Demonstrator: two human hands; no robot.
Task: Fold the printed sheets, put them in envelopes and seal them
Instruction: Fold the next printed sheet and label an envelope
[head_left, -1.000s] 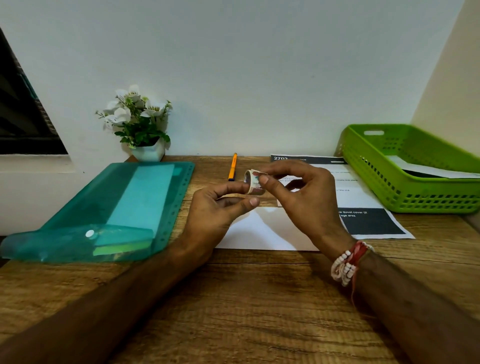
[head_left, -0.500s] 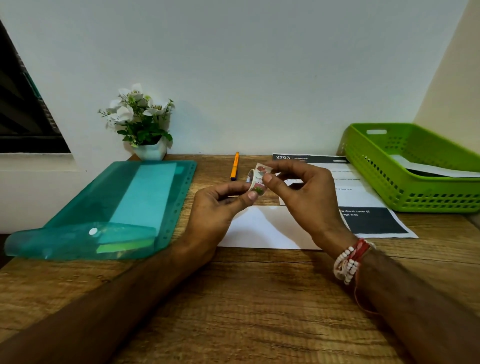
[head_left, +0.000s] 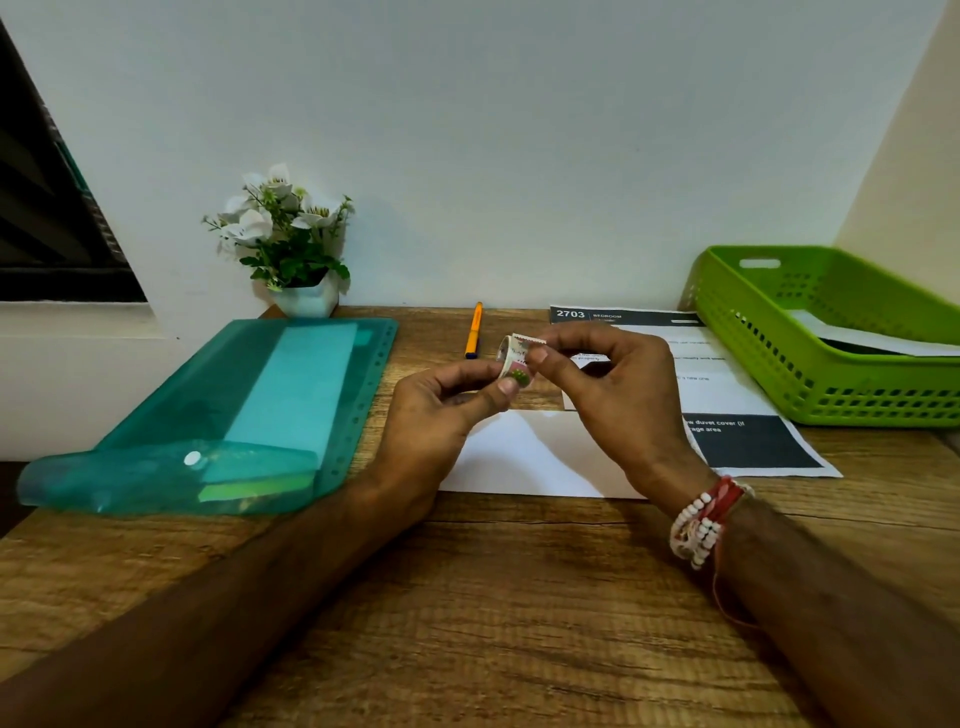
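Fingers (head_left: 467, 370) and thumb of the left hand (head_left: 431, 431) pinch a small roll of patterned tape (head_left: 513, 361), and the right hand (head_left: 623, 400) pinches its loose end, the 2 hands raised over the wooden table (head_left: 519, 597). Beneath them a white envelope (head_left: 519, 457) lies flat, its far edge meeting a printed sheet (head_left: 727, 389) headed 2703. An orange pen (head_left: 474, 332) lies behind, a teal folder (head_left: 234, 415) left, a green basket (head_left: 779, 374) right.

A small tape roll (head_left: 516, 359) with a flowered print, a short end peeled up, is pinched between the left hand (head_left: 431, 415) and the right hand (head_left: 618, 400). Below it a plain white envelope (head_left: 519, 457) lies flat on the bench (head_left: 519, 597). Just behind and to the right lies a printed sheet (head_left: 727, 395) with dark bands.
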